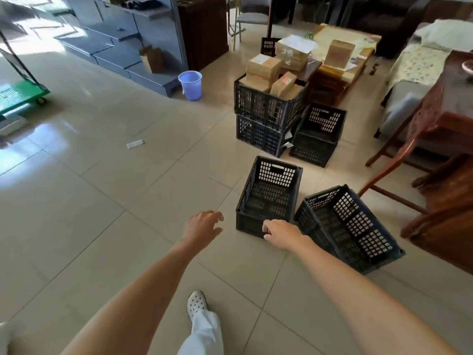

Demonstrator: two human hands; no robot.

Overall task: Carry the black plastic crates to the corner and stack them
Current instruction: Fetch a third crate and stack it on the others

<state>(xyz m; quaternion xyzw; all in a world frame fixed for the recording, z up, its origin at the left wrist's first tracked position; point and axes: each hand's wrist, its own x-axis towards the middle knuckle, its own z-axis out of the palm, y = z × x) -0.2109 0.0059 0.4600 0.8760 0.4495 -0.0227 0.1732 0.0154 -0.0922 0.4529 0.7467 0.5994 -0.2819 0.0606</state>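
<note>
Both hands reach toward an empty crate (268, 196): left hand (202, 226) spread open, touching nothing; right hand (280, 233) curled loosely at its near wall, contact unclear.

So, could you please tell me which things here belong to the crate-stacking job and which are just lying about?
For the job:
- near empty crate
- tilted empty crate
- empty stacked pair
- left hand
- right hand

Lying about:
- blue bucket
- cardboard boxes
- paper scrap
- wooden chair
</note>
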